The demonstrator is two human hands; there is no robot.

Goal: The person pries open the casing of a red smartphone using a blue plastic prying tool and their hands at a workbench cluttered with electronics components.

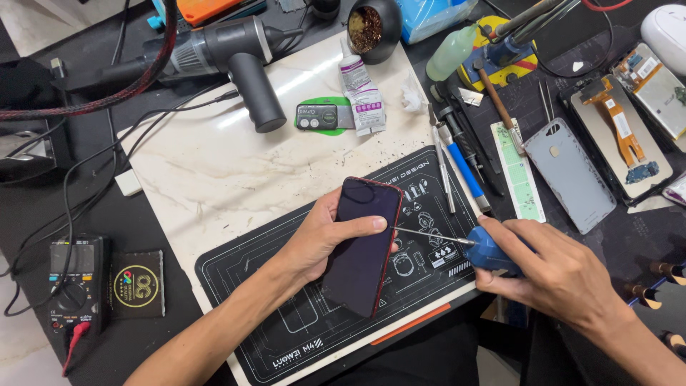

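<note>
Left hand (321,239) wraps the dark phone (363,243) tilted above the black work mat (286,314), right hand (550,268) closed on blue screwdriver (486,251) w/ tip at phone's right edge: keep shaft square, light pressure, brace wrist on counter.

Head view, evenly and brightly lit from overhead. A soft white reflection ran across the marble slab (214,164) near the handheld blower (229,57), and the dark glass of the phone (362,246) carried a dull sheen without hard glare. Shadows under the left hand (325,239) and right hand (557,275) were short and diffuse. Focus was sharp across the centre; detail softened slightly toward the corners, with mild wide-angle bending at the edges.
</note>
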